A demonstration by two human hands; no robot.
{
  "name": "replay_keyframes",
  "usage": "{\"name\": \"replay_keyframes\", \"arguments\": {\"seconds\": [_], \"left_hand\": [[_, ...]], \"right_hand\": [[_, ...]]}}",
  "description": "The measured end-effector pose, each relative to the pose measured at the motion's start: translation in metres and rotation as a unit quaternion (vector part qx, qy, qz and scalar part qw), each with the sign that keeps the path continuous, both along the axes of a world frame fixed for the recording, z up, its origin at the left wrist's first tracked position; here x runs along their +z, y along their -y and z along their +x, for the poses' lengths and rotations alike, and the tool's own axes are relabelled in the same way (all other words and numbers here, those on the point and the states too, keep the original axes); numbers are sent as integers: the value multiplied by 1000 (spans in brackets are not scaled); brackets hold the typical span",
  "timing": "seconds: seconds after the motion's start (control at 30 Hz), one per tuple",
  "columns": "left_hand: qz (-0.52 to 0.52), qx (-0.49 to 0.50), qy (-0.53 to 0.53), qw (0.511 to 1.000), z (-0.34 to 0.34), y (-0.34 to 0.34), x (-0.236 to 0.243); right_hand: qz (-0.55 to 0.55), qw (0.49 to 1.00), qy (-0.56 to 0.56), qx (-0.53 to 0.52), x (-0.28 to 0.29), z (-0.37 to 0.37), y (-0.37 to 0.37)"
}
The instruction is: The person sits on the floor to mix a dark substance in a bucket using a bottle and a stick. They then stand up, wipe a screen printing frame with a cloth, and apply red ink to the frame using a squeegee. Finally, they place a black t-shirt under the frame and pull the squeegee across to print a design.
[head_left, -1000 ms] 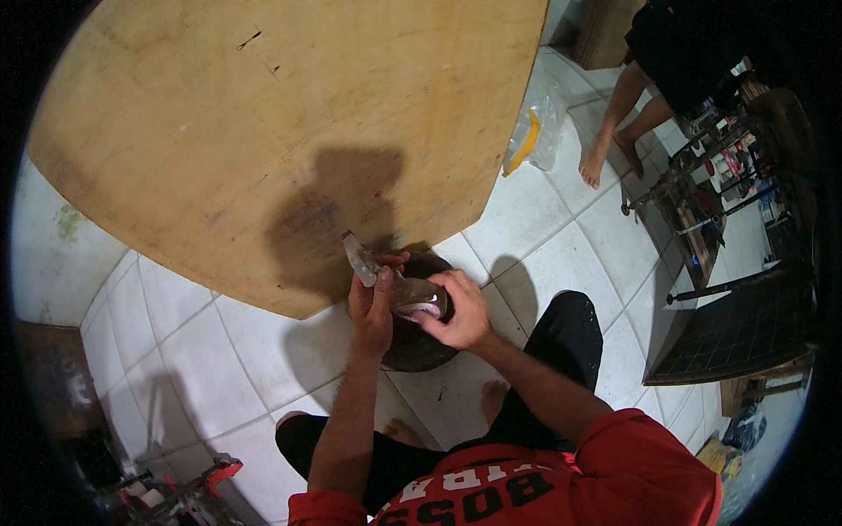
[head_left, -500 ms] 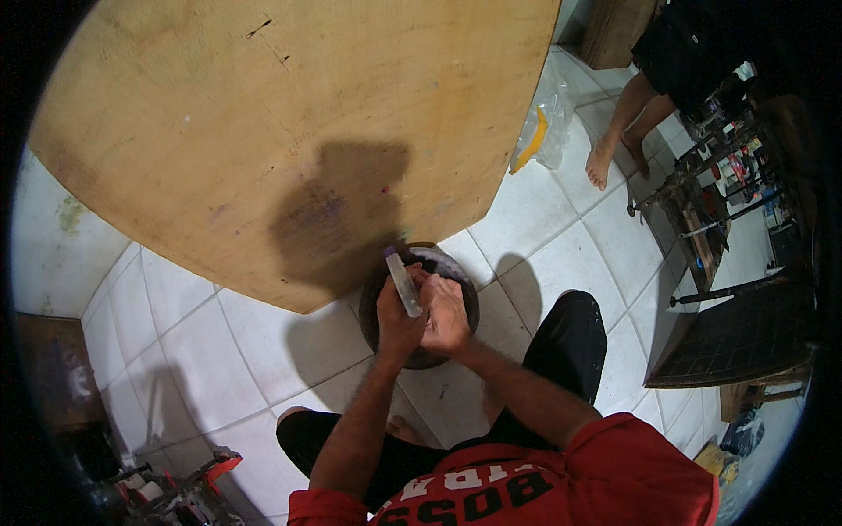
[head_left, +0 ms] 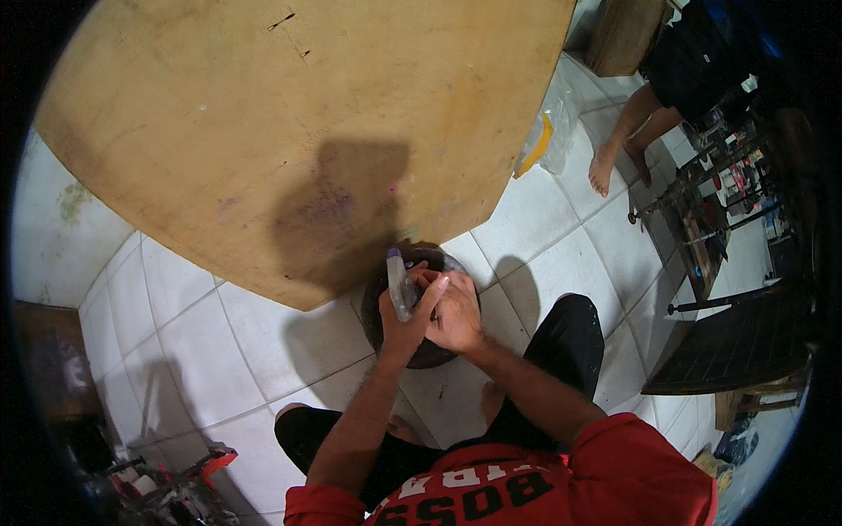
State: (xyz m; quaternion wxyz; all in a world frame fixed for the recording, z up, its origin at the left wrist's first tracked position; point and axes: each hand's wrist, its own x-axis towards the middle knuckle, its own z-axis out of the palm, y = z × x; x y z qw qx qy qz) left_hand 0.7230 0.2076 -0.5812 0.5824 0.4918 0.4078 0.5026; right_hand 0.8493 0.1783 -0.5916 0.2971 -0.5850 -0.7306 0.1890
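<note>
1. Black bucket (head_left: 430, 355), round, upright on white tiles (head_left: 210, 342), just ahead of our bare feet (head_left: 493, 399). Our hands cover much of its mouth.
2. Tube (head_left: 400, 285): clear, purple end pointing away from us, tilted, above the bucket's left half.
3. Our left hand (head_left: 405, 329): closed round the tube, above the bucket's left side, thumb laid across toward the other hand.
4. Our right hand (head_left: 454, 320): above the bucket's right side, fingers bent in, pressed together with the left. Whether it grips anything, we can't tell; its palm side is hidden.
5. Board (head_left: 219, 131): big, tan wood, beyond the bucket and off to its left. Carries our shadow plus purple and pink stains. We can't tell if it touches the bucket.
6. Bag (head_left: 561, 153): clear plastic, beyond the bucket to the right. Yellow strip (head_left: 537, 145) with it; in or under, we can't tell.
7. Co-worker's bare legs (head_left: 636, 127): farther beyond the bucket, right of the bag.
8. Dark rack (head_left: 702, 228): well right of the bucket, cluttered small stuff around it, too small for us to identify.
</note>
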Motion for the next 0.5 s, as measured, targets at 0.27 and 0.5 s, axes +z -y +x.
{"name": "replay_keyframes", "arguments": {"seconds": [0.27, 0.5], "left_hand": [[60, -64, 19, 996, -12, -6, -2], [114, -98, -5, 989, -6, -1, -15]], "right_hand": [[45, 997, -41, 51, -4, 0, 0], [240, 964, -109, 36, -72, 9, 14]]}}
